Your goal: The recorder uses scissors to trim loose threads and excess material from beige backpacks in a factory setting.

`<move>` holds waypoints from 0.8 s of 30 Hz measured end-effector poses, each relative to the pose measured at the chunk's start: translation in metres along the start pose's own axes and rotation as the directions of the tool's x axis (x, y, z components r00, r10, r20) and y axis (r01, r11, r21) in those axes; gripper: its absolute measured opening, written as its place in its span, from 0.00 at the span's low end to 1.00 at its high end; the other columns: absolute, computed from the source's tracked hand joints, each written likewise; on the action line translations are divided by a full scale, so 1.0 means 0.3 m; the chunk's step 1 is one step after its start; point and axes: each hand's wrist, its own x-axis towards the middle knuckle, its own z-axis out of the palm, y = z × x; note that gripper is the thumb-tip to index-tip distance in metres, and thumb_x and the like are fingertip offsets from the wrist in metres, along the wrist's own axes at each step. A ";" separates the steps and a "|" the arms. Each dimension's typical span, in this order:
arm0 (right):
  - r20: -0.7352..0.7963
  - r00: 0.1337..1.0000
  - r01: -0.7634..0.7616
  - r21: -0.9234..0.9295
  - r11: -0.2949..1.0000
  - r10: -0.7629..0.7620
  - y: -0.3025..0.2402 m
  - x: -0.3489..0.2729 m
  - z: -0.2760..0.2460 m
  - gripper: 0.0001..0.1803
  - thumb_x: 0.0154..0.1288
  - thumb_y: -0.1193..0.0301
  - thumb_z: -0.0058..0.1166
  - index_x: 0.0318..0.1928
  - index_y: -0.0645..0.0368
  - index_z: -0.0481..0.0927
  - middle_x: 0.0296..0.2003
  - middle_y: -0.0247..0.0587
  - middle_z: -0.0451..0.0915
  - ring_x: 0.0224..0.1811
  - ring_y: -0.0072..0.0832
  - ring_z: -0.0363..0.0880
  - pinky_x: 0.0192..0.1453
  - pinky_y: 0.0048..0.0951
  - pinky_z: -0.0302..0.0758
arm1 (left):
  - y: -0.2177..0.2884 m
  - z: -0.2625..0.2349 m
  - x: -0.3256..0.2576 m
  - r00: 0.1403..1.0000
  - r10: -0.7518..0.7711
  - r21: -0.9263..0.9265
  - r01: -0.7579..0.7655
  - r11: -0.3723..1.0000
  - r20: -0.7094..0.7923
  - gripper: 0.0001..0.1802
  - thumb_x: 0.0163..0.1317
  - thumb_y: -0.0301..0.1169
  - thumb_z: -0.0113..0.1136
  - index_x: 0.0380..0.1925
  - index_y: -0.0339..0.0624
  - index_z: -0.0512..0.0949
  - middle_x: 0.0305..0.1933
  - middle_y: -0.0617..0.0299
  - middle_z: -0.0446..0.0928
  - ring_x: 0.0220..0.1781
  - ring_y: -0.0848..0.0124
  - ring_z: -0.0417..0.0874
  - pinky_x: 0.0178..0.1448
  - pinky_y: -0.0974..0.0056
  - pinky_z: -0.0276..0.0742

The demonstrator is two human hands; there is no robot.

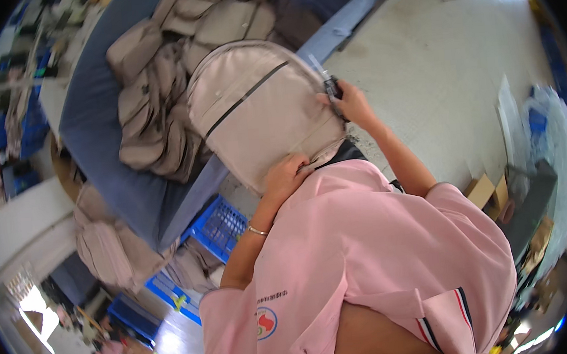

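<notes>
A beige backpack [258, 106] with a dark zip line across its front leans before me against the edge of a large blue bin. My left hand [288, 175] is closed on the backpack's lower edge, close to my body. At the backpack's right side, my right hand [352, 104] is closed round a dark-handled tool [332, 90] with a thin, pale, blurred tip pointing away from me. Its exact kind cannot be made out. Beneath the backpack's lower right edge shows a patch of black material.
The blue padded bin [99, 118] holds a heap of beige bags [148, 101]. Left of me are a blue plastic crate [219, 228] and more beige bags [105, 241]. Grey floor [428, 66] stretches to the right, with a cardboard box [488, 194] and clear plastic wrapping [556, 129] beyond.
</notes>
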 end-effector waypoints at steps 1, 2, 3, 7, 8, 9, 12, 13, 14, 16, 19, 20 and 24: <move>-0.024 0.999 0.050 0.073 0.996 -0.049 0.006 0.013 0.003 0.27 0.57 0.52 0.70 0.33 0.66 0.77 0.22 0.39 0.73 0.25 0.27 0.70 0.33 0.34 0.69 | 0.014 -0.013 0.003 1.000 0.013 -0.022 -0.013 1.000 0.013 0.11 0.57 0.36 0.68 0.37 0.46 0.78 0.36 0.57 0.80 0.36 0.59 0.83 0.40 0.58 0.78; 0.027 1.000 0.007 0.200 0.980 -0.012 0.012 0.014 0.009 0.26 0.55 0.53 0.71 0.31 0.65 0.76 0.22 0.40 0.73 0.25 0.27 0.69 0.33 0.35 0.69 | 0.023 -0.029 -0.012 0.999 0.027 -0.045 -0.026 0.999 0.024 0.12 0.58 0.37 0.67 0.38 0.46 0.79 0.38 0.58 0.81 0.37 0.60 0.83 0.41 0.58 0.78; 0.078 0.997 -0.049 0.317 0.947 0.026 0.024 0.015 0.006 0.26 0.52 0.55 0.73 0.30 0.64 0.75 0.21 0.41 0.73 0.25 0.28 0.68 0.33 0.36 0.68 | 0.032 -0.042 -0.038 1.000 0.002 -0.042 -0.002 0.999 -0.001 0.12 0.58 0.37 0.67 0.38 0.46 0.79 0.38 0.58 0.81 0.37 0.60 0.83 0.41 0.58 0.78; 0.031 0.998 -0.061 0.280 0.958 0.054 -0.038 -0.019 -0.002 0.23 0.54 0.57 0.71 0.29 0.64 0.74 0.21 0.36 0.71 0.26 0.23 0.65 0.32 0.34 0.66 | -0.015 -0.086 -0.125 0.796 -0.089 0.021 0.127 0.992 -0.598 0.15 0.63 0.39 0.66 0.41 0.41 0.79 0.40 0.56 0.82 0.40 0.61 0.83 0.47 0.61 0.77; 0.009 0.999 -0.039 0.328 0.944 0.039 -0.012 -0.021 0.017 0.23 0.54 0.58 0.70 0.28 0.65 0.74 0.21 0.37 0.71 0.26 0.23 0.65 0.31 0.35 0.66 | -0.060 -0.093 -0.138 0.507 0.078 0.203 0.197 0.959 -0.858 0.17 0.64 0.40 0.66 0.43 0.38 0.80 0.41 0.56 0.82 0.41 0.62 0.83 0.49 0.63 0.77; 0.014 0.999 -0.032 0.325 0.945 0.029 0.009 -0.025 0.031 0.23 0.54 0.58 0.70 0.28 0.65 0.74 0.21 0.37 0.71 0.26 0.23 0.65 0.31 0.35 0.66 | -0.115 -0.081 -0.152 0.498 0.074 0.199 0.202 0.959 -0.864 0.17 0.64 0.40 0.66 0.43 0.38 0.80 0.41 0.56 0.82 0.41 0.62 0.83 0.49 0.63 0.77; 0.060 0.995 -0.093 0.263 0.960 0.080 0.027 -0.040 0.068 0.23 0.55 0.58 0.69 0.28 0.66 0.74 0.21 0.40 0.71 0.25 0.24 0.65 0.31 0.35 0.67 | -0.224 -0.039 -0.173 0.426 -0.745 -0.842 -0.084 0.533 -0.514 0.17 0.68 0.35 0.62 0.47 0.29 0.81 0.41 0.59 0.83 0.44 0.77 0.78 0.51 0.71 0.72; 0.022 0.996 -0.087 0.260 0.962 0.084 0.020 -0.050 0.080 0.24 0.56 0.57 0.69 0.28 0.66 0.73 0.20 0.40 0.71 0.25 0.24 0.65 0.30 0.35 0.67 | -0.226 -0.037 -0.165 0.418 -0.747 -0.843 -0.095 0.529 -0.516 0.17 0.68 0.35 0.62 0.47 0.29 0.81 0.41 0.59 0.83 0.44 0.77 0.78 0.51 0.71 0.72; -0.017 0.996 -0.079 0.258 0.963 0.086 0.013 -0.060 0.091 0.24 0.57 0.57 0.69 0.27 0.66 0.73 0.20 0.41 0.70 0.25 0.24 0.65 0.30 0.35 0.67 | -0.228 -0.037 -0.150 0.377 -0.753 -0.835 -0.119 0.537 -0.538 0.15 0.69 0.34 0.62 0.44 0.29 0.82 0.42 0.63 0.82 0.44 0.79 0.77 0.50 0.72 0.72; -0.044 0.998 -0.043 0.226 0.973 0.055 0.047 -0.091 0.129 0.24 0.57 0.56 0.69 0.28 0.66 0.73 0.20 0.42 0.71 0.24 0.26 0.66 0.30 0.36 0.68 | -0.193 -0.063 -0.126 0.338 -0.761 -0.830 -0.149 0.537 -0.553 0.14 0.69 0.33 0.62 0.41 0.29 0.82 0.43 0.66 0.81 0.44 0.81 0.76 0.49 0.72 0.72; 0.068 0.987 -0.156 0.222 0.962 0.144 0.112 -0.158 0.205 0.22 0.61 0.58 0.68 0.34 0.65 0.75 0.24 0.42 0.79 0.26 0.28 0.77 0.33 0.35 0.73 | -0.116 -0.185 -0.123 0.293 -0.585 -0.608 0.016 0.794 -0.756 0.10 0.67 0.31 0.63 0.38 0.33 0.82 0.38 0.62 0.83 0.39 0.77 0.77 0.47 0.69 0.73; 0.080 0.978 -0.207 0.456 0.865 0.192 0.108 -0.186 0.210 0.20 0.63 0.60 0.67 0.35 0.63 0.75 0.25 0.39 0.79 0.27 0.26 0.78 0.34 0.32 0.75 | -0.080 -0.231 -0.128 0.328 -0.374 -0.384 0.036 0.923 -0.868 0.08 0.66 0.30 0.63 0.38 0.34 0.83 0.37 0.62 0.82 0.38 0.75 0.77 0.46 0.68 0.73; -0.240 0.969 0.140 0.713 0.687 0.051 0.016 -0.105 0.075 0.14 0.67 0.65 0.64 0.37 0.60 0.74 0.29 0.34 0.78 0.31 0.23 0.82 0.36 0.25 0.77 | 0.094 -0.454 -0.194 0.454 0.126 0.151 0.020 0.988 -0.882 0.05 0.62 0.27 0.65 0.36 0.38 0.83 0.35 0.59 0.81 0.38 0.63 0.78 0.48 0.63 0.72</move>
